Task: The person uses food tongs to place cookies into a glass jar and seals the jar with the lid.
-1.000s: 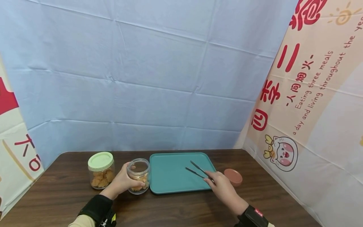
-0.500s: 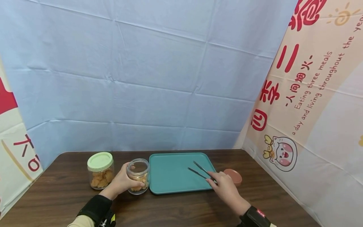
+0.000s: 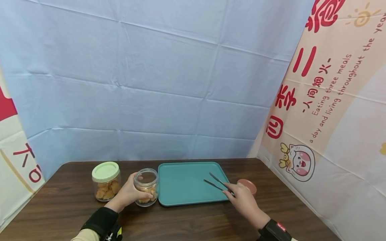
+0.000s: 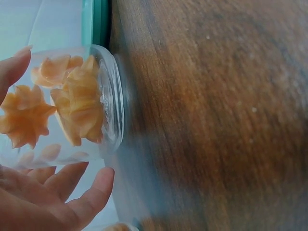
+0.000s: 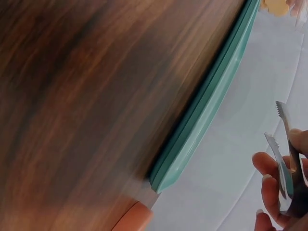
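My left hand (image 3: 130, 192) grips an uncapped clear jar (image 3: 147, 182) around its side, thumb in front and fingers behind. Orange-yellow, ridged snack pieces (image 4: 79, 103) lie in the lower part of that jar, which stands upright on the table. In my right hand (image 3: 243, 200) is a pair of metal tongs (image 3: 217, 182), pinched between thumb and fingers, with toothed tips apart and nothing between them. The tongs are above the right part of a teal tray (image 3: 184, 184). From the right wrist view, the tongs (image 5: 288, 159) appear raised over the tray's rim (image 5: 207, 106).
Left of my left hand stands a second clear jar (image 3: 107, 189) with a pale green lid (image 3: 106, 171), holding brown snack pieces. A reddish-pink lid (image 3: 248, 186) lies right of the tray, partly behind my right hand. Cloth walls (image 3: 163, 83) border the dark wooden table (image 3: 181, 222).
My right hand has drifted a little to the right with the tongs. My left hand keeps its grip on the jar in place.
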A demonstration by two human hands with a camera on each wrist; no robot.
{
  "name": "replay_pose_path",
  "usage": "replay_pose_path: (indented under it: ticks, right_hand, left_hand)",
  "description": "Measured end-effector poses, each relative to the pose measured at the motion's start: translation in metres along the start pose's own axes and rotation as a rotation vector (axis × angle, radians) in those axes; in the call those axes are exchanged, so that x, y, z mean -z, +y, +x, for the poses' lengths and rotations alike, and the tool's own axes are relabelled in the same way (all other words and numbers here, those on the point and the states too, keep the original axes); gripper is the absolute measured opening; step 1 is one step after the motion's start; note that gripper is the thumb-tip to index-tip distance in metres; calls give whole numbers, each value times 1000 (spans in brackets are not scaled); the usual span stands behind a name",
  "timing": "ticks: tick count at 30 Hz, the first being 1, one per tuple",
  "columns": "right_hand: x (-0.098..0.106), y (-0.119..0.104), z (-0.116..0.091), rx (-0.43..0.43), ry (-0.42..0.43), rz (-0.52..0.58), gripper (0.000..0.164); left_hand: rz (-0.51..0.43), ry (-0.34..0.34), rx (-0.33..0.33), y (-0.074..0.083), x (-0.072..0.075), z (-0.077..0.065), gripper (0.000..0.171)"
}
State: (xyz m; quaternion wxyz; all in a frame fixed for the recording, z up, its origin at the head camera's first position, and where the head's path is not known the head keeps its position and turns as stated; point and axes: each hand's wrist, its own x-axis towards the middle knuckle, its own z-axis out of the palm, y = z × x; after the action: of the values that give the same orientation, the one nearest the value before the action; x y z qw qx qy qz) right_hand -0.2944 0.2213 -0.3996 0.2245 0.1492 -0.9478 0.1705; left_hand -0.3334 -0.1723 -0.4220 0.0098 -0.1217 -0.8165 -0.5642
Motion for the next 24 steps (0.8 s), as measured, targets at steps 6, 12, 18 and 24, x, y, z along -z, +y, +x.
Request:
replay_pose_path:
  ticks: [6,12,18,24]
  right_hand:
    - [1,2,0,-9,-6,-8,25]
    - [1,7,-1,-22,-17,-12,25]
    - [-1,16,-3,-22,-21,-42,25]
    - [-2,22,-3,-39,-21,-25,25]
  left_hand:
    - [4,-1,5,1,0,-1,102]
    - [3,-10,-4,1,0,-2,101]
    - [7,-12,-2,1,1,-1,102]
    - [15,-12,3,-1,1,-1,101]
